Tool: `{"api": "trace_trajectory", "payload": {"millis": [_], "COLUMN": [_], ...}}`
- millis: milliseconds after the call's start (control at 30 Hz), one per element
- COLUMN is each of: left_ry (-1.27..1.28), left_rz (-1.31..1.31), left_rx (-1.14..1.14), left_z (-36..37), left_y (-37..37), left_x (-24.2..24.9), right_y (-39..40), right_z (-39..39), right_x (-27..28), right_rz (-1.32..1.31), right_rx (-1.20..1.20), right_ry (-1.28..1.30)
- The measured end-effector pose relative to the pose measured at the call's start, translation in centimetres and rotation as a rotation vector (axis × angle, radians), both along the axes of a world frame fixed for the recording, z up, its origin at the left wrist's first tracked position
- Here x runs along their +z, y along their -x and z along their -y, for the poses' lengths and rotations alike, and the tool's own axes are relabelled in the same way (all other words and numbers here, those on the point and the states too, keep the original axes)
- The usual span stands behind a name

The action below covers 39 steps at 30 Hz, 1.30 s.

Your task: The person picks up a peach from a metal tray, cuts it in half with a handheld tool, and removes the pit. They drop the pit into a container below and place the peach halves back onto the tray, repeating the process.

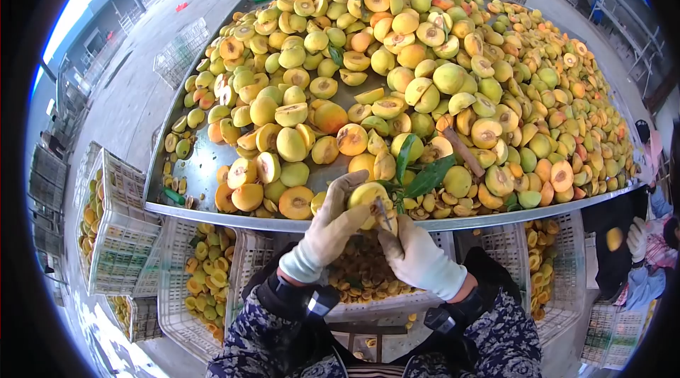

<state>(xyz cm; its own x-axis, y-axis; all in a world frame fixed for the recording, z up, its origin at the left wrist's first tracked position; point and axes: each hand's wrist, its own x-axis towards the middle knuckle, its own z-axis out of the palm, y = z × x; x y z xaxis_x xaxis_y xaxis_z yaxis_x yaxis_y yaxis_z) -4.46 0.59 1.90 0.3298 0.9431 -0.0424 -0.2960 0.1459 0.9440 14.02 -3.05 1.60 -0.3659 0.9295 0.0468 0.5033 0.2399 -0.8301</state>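
My left hand [327, 228], in a pale glove with a darkened palm and fingers, is closed around a yellow peach [365, 196] at the table's near edge. Gloved too, my right hand [419, 256] grips a small metal pitting knife [383, 215], whose handle is mostly hidden in the fist. Its blade meets the peach's cut, brownish centre. Just beyond the hands, a sprig of green leaves [429, 177] lies on the fruit. Many halved and whole peaches [291, 144] are heaped around it.
The metal table has a raised rim [205, 216]. Below it, a crate [418, 300] of fruit scraps stands between my arms, and another crate [170, 307] holds peaches at left. A brown stick [464, 152] rests on the heap. At right, a co-worker's gloved hand [637, 240] shows.
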Motion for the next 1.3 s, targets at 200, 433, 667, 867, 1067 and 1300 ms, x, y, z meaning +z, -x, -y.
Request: {"api": "trace_trajectory", "payload": {"millis": [200, 433, 667, 867, 1067, 1300], "left_ry": [-0.391, -0.140, -0.227, -0.248, -0.482, -0.391], "left_rz": [-0.507, -0.398, -0.215, -0.222, -0.362, -0.339], "left_rx": [0.061, -0.080, -0.094, -0.065, 0.124, 0.064], "left_z": [0.9, -0.4, -0.1, -0.3, 0.9, 0.3], "left_y": [-0.8, -0.3, -0.3, -0.9, -2.0, -1.9], "left_x": [1.5, 0.6, 1.1, 0.7, -0.3, 0.1], "right_y": [-0.1, -0.3, -2.2, -1.5, -1.2, -0.1], "right_z": [0.4, -0.7, -0.5, -1.2, 0.0, -0.3], "right_x": [-0.3, -0.7, 3.4, 2.7, 2.2, 0.3], "right_rz": [-0.120, -0.343, -0.806, -0.351, -0.355, -0.562], "right_rx": [-0.034, 0.085, 0.227, 0.097, 0.079, 0.085], "right_ry": [0.027, -0.001, 1.040, 0.405, 0.274, 0.422]}}
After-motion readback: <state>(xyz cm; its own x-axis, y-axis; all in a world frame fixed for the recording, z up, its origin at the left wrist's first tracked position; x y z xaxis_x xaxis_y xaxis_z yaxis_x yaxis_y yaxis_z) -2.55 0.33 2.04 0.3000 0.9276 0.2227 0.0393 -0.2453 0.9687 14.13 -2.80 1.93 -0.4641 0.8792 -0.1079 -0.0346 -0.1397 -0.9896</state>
